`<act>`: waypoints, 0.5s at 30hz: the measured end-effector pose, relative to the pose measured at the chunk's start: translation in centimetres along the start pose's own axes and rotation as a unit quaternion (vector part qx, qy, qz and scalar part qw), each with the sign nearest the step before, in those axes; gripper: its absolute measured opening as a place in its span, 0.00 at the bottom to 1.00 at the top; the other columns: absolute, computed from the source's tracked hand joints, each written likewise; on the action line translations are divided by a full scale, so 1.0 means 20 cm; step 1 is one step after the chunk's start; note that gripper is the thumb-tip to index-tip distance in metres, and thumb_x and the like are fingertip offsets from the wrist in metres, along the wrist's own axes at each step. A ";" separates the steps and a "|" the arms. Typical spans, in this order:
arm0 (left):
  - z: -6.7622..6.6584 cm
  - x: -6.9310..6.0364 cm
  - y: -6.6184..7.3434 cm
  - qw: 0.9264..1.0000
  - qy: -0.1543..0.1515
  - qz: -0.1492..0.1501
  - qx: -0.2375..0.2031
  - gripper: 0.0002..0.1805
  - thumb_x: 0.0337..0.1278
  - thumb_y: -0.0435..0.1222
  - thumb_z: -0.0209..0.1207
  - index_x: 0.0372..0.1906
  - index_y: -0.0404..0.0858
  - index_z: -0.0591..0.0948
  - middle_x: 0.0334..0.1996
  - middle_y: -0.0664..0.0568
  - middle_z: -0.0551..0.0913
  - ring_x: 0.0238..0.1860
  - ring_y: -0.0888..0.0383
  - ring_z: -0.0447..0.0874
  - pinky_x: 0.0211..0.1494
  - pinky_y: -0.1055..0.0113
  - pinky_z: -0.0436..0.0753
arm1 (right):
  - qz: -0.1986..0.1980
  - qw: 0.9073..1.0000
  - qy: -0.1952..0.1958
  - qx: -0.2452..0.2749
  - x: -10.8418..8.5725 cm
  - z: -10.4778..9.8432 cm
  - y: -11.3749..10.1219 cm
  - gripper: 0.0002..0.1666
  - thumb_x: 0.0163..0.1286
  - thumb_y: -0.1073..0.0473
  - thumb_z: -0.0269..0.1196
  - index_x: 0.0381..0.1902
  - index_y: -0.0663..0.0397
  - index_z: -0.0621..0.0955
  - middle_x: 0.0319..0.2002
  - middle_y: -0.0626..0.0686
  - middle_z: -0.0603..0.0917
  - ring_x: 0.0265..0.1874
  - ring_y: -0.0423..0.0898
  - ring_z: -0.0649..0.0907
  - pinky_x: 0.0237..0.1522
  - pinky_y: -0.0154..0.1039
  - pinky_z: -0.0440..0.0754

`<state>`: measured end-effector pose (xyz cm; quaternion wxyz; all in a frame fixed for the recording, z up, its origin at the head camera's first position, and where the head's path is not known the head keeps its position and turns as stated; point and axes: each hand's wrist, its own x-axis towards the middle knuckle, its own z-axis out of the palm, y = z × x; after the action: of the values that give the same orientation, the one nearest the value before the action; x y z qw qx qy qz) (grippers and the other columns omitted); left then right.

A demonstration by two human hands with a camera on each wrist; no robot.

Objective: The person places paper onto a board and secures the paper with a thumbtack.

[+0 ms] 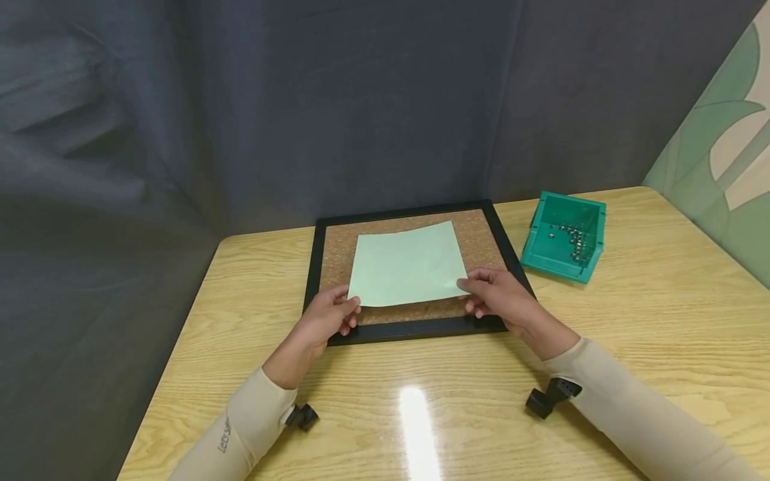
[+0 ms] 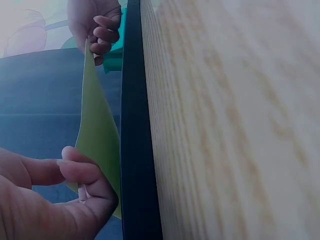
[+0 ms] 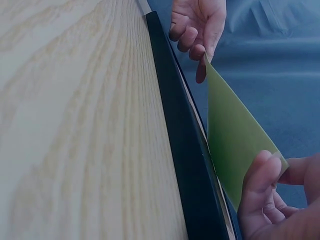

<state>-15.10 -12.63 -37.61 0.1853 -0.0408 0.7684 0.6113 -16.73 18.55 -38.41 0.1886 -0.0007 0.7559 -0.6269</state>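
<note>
A pale green sheet of paper (image 1: 409,264) is held over a cork board (image 1: 339,257) with a black frame (image 1: 415,329). My left hand (image 1: 327,312) pinches the sheet's near left corner between thumb and fingers. At the near right corner, my right hand (image 1: 496,294) pinches it the same way. Both wrist views show the near edge of the paper (image 2: 97,115) raised above the frame (image 3: 187,150). Whether the far edge touches the cork cannot be told.
To the right of the board stands a green plastic bin (image 1: 550,257) with several small shiny metal pieces (image 1: 576,244) inside. Everything rests on a wooden table (image 1: 252,287). A dark cloth (image 1: 361,107) hangs behind it, and a patterned wall (image 1: 722,167) is at the right.
</note>
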 end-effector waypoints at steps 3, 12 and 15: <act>0.00 0.00 0.00 1.000 0.006 -0.005 0.005 0.24 0.76 0.34 0.50 0.72 0.34 0.66 0.35 0.49 0.78 0.25 0.61 0.72 0.27 0.72 0.71 | 0.004 1.000 0.000 -0.007 0.00 0.00 0.00 0.18 0.78 0.54 0.55 0.52 0.66 0.73 0.26 0.48 0.82 0.22 0.35 0.81 0.26 0.28 0.79; 0.00 -0.01 0.01 1.000 0.009 -0.007 0.016 0.32 0.75 0.34 0.50 0.78 0.36 0.56 0.38 0.48 0.79 0.25 0.62 0.74 0.27 0.72 0.71 | -0.002 0.999 0.005 -0.052 0.00 0.00 0.01 0.27 0.78 0.49 0.54 0.60 0.67 0.73 0.26 0.45 0.82 0.25 0.37 0.80 0.29 0.32 0.78; 0.00 -0.01 0.01 1.000 0.005 -0.007 0.020 0.32 0.76 0.34 0.49 0.78 0.36 0.55 0.38 0.48 0.79 0.25 0.61 0.74 0.28 0.72 0.71 | -0.007 0.998 0.007 -0.067 0.00 0.00 0.02 0.27 0.79 0.47 0.53 0.60 0.65 0.74 0.28 0.46 0.80 0.27 0.39 0.80 0.31 0.34 0.78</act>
<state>-14.95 -12.65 -37.42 0.1866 -0.0450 0.7810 0.5943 -16.72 18.59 -38.71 0.1785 -0.0147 0.7974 -0.5762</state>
